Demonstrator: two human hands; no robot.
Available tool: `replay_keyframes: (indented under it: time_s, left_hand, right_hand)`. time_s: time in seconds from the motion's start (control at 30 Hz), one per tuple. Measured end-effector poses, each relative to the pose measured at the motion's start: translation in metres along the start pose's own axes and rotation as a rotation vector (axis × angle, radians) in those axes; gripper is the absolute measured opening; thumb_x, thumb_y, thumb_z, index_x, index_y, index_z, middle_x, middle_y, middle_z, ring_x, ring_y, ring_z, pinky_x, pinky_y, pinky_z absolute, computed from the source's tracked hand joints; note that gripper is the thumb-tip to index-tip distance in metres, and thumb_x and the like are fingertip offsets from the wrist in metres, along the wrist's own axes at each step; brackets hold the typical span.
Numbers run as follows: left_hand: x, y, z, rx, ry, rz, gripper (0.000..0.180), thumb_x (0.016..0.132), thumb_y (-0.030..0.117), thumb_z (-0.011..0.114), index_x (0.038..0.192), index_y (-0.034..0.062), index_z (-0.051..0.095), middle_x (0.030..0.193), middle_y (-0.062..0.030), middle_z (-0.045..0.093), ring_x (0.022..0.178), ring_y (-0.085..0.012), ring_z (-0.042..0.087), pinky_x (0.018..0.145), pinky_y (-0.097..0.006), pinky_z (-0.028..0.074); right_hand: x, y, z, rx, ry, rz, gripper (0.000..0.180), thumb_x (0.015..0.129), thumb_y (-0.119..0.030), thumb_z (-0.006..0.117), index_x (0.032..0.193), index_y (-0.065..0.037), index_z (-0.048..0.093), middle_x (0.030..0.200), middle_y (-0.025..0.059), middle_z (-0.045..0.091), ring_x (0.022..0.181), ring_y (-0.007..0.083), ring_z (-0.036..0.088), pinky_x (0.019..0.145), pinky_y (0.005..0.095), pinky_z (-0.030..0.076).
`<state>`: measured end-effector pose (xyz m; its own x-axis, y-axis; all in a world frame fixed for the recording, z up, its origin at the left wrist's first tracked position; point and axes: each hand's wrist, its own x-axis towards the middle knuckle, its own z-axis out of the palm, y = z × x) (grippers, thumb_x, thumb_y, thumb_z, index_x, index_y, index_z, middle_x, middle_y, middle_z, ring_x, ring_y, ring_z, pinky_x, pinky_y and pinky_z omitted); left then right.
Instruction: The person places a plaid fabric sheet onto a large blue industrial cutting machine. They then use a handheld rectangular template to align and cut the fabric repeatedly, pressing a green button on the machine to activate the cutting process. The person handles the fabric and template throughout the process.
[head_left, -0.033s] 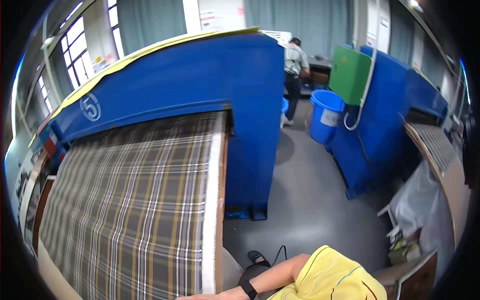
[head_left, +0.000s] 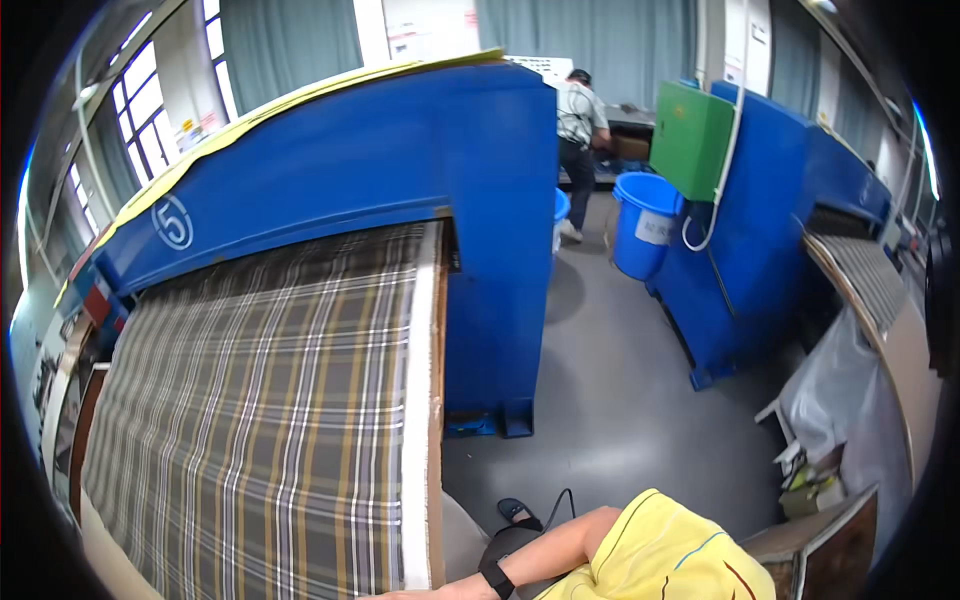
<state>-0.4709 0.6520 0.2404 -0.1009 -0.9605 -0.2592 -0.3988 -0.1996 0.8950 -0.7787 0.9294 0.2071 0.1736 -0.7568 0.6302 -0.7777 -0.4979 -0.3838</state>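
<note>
Grey, brown and white plaid fabric (head_left: 270,420) lies spread over a wide bed on the left and runs under a big blue machine (head_left: 320,150). A pale strip (head_left: 418,440) borders its right edge. My right hand (head_left: 415,595) reaches in at the lower edge, by the near right corner of the fabric. A black wristband (head_left: 496,579) is on that wrist, below a yellow sleeve (head_left: 650,550). Its fingers are cut off by the frame, so I cannot tell what they touch or hold. My left hand is out of view.
Right of the aisle stands another blue machine (head_left: 770,200) with a green box (head_left: 692,140) on it. A blue bucket (head_left: 642,235) stands beside it. Someone (head_left: 580,130) works farther back. Near right are plastic sheeting (head_left: 840,390) and a wooden box (head_left: 820,540).
The view has shifted slightly, so the machines and bucket sit a little farther left and higher. My right arm stays in nearly the same place.
</note>
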Motion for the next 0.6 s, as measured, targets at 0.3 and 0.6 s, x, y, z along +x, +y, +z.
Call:
replay_keyframes:
  time_s: [0.3, 0.6]
  left_hand:
    - [-0.027, 0.063, 0.075, 0.142, -0.097, 0.129, 0.063, 0.088, 0.001, 0.069, 0.144, 0.0050, 0.041, 0.126, -0.0146, 0.059, 0.108, -0.0267, 0.060, 0.087, -0.036, 0.052]
    - [-0.040, 0.096, 0.128, 0.189, -0.253, 0.227, 0.062, 0.089, 0.002, 0.068, 0.145, 0.0044, 0.041, 0.124, -0.0145, 0.060, 0.108, -0.0263, 0.060, 0.088, -0.036, 0.051]
  right_hand:
    - [0.002, -0.005, 0.010, -0.005, 0.104, -0.047, 0.031, 0.076, -0.013, 0.063, 0.103, 0.003, 0.058, 0.117, 0.0190, 0.056, 0.118, 0.0382, 0.049, 0.102, 0.0503, 0.037]
    - [0.004, -0.004, 0.010, -0.017, 0.133, -0.078, 0.021, 0.078, -0.015, 0.064, 0.095, -0.003, 0.062, 0.107, 0.0142, 0.060, 0.110, 0.0345, 0.052, 0.098, 0.0493, 0.040]
